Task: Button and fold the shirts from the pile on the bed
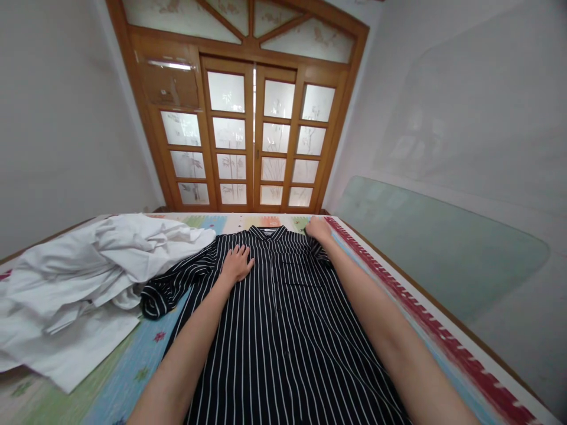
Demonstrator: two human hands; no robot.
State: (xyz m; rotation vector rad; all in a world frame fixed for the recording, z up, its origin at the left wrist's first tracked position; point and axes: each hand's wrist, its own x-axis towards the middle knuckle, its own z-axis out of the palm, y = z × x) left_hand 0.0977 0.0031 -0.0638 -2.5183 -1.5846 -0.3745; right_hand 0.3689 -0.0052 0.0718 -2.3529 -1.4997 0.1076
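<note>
A black shirt point(261, 330) with white stripes lies spread front side up, its collar at the far end. Its left-hand sleeve stretches out to the side, with the cuff end bunched. My left hand point(238, 264) rests flat on the shirt's upper chest, fingers apart. At the shirt's right shoulder, my right hand point(318, 229) is closed on the other sleeve point(315, 248), which is gathered under it. My right forearm partly covers that side of the shirt.
Crumpled white cloth point(84, 277) lies at the left, touching the striped sleeve. Under everything is a colourful patterned bed cover point(119, 354). A pale green panel point(434, 236) stands against the right wall. Wooden doors with glass panes point(252, 130) close off the far end.
</note>
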